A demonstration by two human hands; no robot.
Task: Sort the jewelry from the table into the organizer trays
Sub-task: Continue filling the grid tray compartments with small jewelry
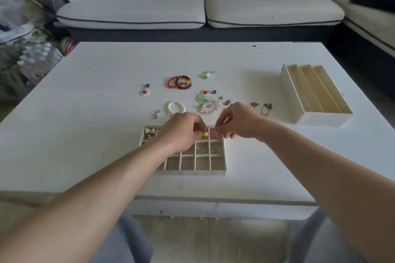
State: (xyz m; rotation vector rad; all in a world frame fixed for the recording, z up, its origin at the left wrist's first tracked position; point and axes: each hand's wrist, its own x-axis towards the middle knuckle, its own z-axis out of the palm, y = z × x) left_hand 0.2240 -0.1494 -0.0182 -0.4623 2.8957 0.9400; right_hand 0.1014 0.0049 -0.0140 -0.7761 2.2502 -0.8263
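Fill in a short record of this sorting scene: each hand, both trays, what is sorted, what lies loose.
Left hand: pinches a small yellow piece over the grid tray
Right hand: fingers curled beside it; what they hold is too small to tell
Sorted: shells in the far-left cell, pink bits in the far-right cell
Slotted tray: to the right, slots look empty
Loose: pearl bracelet, red bead bracelets, flower pendant, all beyond the grid tray

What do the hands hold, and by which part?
The left hand pinches a small yellow piece at its left end; whether the right hand holds anything cannot be told.
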